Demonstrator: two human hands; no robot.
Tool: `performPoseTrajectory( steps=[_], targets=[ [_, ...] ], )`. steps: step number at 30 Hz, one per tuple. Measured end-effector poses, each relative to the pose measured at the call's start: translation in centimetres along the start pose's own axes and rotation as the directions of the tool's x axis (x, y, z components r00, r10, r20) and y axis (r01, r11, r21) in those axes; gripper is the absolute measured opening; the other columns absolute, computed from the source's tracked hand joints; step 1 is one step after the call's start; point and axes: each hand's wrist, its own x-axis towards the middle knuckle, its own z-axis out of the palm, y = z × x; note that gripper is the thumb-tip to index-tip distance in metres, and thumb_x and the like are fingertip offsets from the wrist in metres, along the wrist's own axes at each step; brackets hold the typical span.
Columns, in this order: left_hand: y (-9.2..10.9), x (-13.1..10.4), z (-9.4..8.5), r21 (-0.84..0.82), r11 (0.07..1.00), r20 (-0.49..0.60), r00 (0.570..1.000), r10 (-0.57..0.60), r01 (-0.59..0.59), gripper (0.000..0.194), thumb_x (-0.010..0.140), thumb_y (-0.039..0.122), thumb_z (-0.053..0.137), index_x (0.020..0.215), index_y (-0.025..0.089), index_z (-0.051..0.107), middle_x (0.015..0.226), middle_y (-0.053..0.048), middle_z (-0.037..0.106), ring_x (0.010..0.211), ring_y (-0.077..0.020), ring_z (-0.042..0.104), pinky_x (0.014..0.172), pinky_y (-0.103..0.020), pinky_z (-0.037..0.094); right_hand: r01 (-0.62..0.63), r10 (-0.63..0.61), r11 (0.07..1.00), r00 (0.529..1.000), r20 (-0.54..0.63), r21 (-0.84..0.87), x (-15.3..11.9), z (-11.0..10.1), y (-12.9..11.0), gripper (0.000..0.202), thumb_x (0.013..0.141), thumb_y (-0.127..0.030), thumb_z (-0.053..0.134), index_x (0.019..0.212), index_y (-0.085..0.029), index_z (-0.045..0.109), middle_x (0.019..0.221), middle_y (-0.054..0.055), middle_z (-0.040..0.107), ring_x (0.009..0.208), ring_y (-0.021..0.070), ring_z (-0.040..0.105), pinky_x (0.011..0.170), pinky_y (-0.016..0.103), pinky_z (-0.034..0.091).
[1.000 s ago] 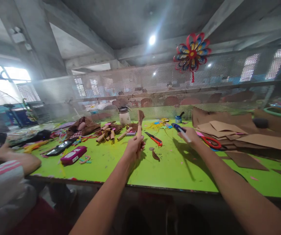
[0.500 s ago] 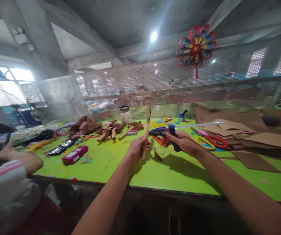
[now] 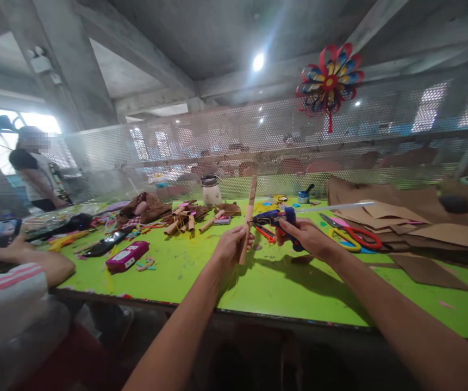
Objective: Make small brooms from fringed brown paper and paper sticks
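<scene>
A narrow brown cardboard strip (image 3: pixel 250 209) stands nearly upright above the table, pinched near its lower part by my left hand (image 3: pixel 232 244). My right hand (image 3: pixel 301 234) is wrapped round the handle of a blue hot glue gun (image 3: pixel 272 218). The gun's nozzle points left and is at the strip, just above my left fingers; whether it touches I cannot tell. A long clear glue stick (image 3: pixel 335 207) sticks out of the gun's back. Below the gun lies an orange-handled tool (image 3: pixel 265 233), partly hidden.
On the green table (image 3: pixel 168 279), scissors (image 3: pixel 354 237) and brown cardboard sheets (image 3: pixel 417 233) lie at right. Rolled cardboard tubes (image 3: pixel 180 221), a jar (image 3: pixel 211 191) and a magenta box (image 3: pixel 128 257) are further left. Beside me a person's hand (image 3: pixel 11 252) holds a phone (image 3: pixel 0 239).
The glue gun and strip keep nearly the same pose, and the view has shifted slightly. A small brown scrap under the gun now shows further right. A standing person has appeared at far left.
</scene>
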Motion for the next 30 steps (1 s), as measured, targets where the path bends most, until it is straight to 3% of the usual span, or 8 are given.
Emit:
performPoseTrajectory(
  steps=[9,16,21,30],
  targets=[
    [0.3,-0.2,0.1,-0.027,0.999,-0.015,0.999,-0.038,0.038,0.014,0.085,0.014,0.046,0.088,0.009,0.058,0.069,-0.007,0.059,0.055,-0.0099,0.055,0.052,-0.020,0.046,0.017,-0.018,1.000,0.999,-0.045,-0.008,0.2,-0.1,0.5,0.050,0.082,-0.059,0.043,0.065,-0.015,0.059,0.060,0.005,0.063,0.055,0.0120,0.053,0.054,0.025,0.040],
    [0.6,-0.4,0.5,-0.025,0.998,-0.012,0.998,-0.060,0.060,0.014,0.085,0.013,0.044,0.083,0.009,0.057,0.066,-0.006,0.057,0.054,-0.0098,0.055,0.052,-0.019,0.046,0.030,-0.029,0.996,0.999,0.014,-0.080,0.1,-0.2,0.2,0.049,0.085,-0.055,0.043,0.063,-0.015,0.061,0.061,0.006,0.063,0.059,0.0130,0.054,0.059,0.027,0.039],
    [0.5,-0.3,0.3,-0.015,0.998,-0.011,0.998,-0.064,0.064,0.013,0.085,0.013,0.045,0.085,0.010,0.057,0.068,-0.006,0.058,0.054,-0.0097,0.055,0.052,-0.019,0.047,0.043,-0.044,0.995,0.999,-0.010,-0.090,0.2,-0.3,0.4,0.050,0.085,-0.056,0.042,0.061,-0.015,0.060,0.061,0.006,0.064,0.060,0.0137,0.054,0.060,0.027,0.039],
    [0.3,-0.2,0.1,0.015,0.997,-0.033,0.997,-0.072,0.072,0.011,0.084,0.013,0.047,0.084,0.010,0.057,0.069,-0.007,0.059,0.054,-0.0096,0.055,0.052,-0.019,0.046,0.051,-0.056,0.990,0.998,-0.038,-0.131,0.4,-0.5,1.2,0.053,0.084,-0.058,0.041,0.058,-0.015,0.059,0.059,0.005,0.061,0.054,0.0119,0.050,0.054,0.026,0.038]
  ],
)
